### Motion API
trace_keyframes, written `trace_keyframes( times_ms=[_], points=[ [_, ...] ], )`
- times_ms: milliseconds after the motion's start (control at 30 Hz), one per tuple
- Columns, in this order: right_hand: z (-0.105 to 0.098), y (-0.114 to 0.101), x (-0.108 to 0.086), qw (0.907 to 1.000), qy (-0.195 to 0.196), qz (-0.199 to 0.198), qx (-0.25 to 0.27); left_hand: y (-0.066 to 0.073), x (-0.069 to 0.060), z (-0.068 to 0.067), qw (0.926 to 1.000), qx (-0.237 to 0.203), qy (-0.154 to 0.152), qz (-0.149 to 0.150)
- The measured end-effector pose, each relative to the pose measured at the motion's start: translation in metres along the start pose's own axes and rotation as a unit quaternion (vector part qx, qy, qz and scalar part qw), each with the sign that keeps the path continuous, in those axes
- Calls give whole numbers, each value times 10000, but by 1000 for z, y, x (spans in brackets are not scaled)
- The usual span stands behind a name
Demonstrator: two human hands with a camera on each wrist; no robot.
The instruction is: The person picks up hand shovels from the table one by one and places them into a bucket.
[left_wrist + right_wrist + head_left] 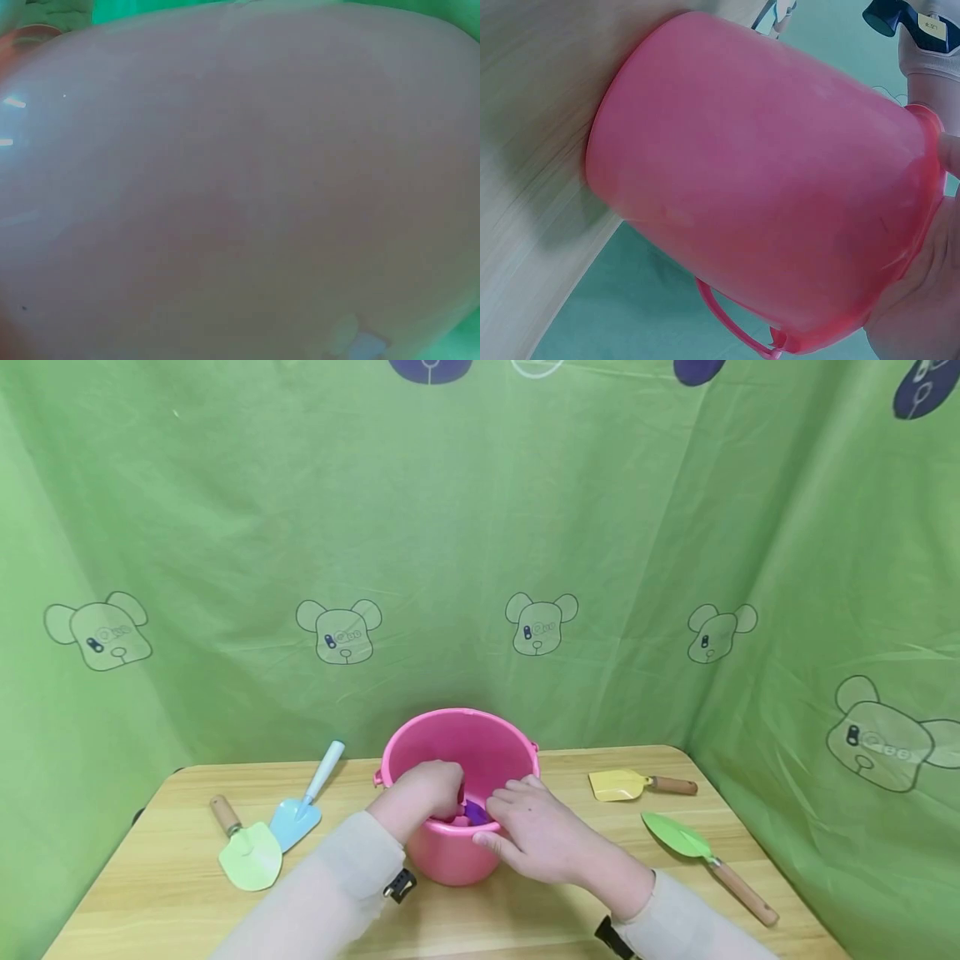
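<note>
On the wooden table [570,935], at the middle, we see a pink bucket [453,860], which stands upright. The left hand [426,785] reaches over its rim from the left, but the fingers go down inside and are hidden from us, so we cannot tell if they hold something. A purple thing [476,814] lies low in the bucket, between the two hands; the near rim covers part of it, and we cannot make out its shape. The right hand [543,835] grips the rim at the near right side: the thumb is outside the wall, and the other fingers bend over the edge.

The left wrist view does not help us much, because a pale, blurred surface fills almost all of it. In the right wrist view, the hand at the rim is cut off at the border.

To the left lie a light green trowel [252,857] and, just beside it, a blue trowel [297,820]. To the right we find a yellow shovel [618,785], and nearer, a bright green trowel [678,837]. Both sleeves [348,860] are cut off at the near edge.
</note>
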State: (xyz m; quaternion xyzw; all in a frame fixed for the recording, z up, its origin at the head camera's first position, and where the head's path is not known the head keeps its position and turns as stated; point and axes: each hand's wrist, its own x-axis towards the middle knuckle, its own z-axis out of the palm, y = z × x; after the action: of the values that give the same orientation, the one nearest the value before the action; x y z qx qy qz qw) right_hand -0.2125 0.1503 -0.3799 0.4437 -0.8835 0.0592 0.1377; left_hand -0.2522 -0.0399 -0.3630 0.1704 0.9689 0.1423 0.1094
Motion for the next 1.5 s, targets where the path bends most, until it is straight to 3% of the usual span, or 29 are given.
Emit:
trace_keyframes(
  times_ms=[900,1333,1500],
  points=[
    [-1,-1,0,10000,3,22,-2,0,1,-1,9997,-4,211,-156],
    [-3,-1,2,10000,-37,49,-6,-3,5,-2,9941,-413,994,86],
    [-2,-1,1,10000,-15,22,-17,-4,4,-4,9881,-586,1400,258]
  ],
)
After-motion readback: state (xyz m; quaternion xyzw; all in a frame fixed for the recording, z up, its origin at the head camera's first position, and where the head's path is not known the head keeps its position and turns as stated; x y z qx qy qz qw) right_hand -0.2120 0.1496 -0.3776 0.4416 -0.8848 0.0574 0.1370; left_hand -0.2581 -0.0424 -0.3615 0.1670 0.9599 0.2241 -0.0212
